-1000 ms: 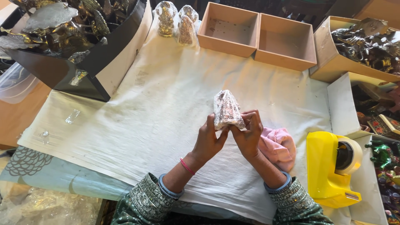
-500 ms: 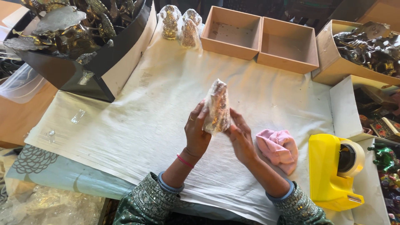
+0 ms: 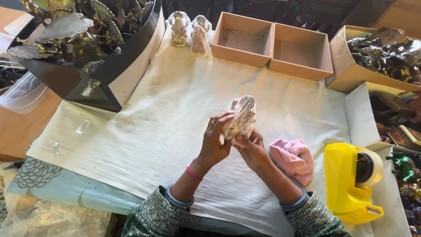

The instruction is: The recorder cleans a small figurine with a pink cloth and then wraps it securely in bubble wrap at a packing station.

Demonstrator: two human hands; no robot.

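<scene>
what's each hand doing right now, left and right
Left hand: closed on the small figurine wrapped in clear plastic.
Right hand: holding the same figurine from below.

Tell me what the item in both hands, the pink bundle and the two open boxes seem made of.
Held figurine: likely brass, gold glinting through crinkled clear plastic wrap. Pink bundle: soft cloth, folded and matte. Open boxes: plain brown cardboard or thin board, matte with straight walls.
</scene>
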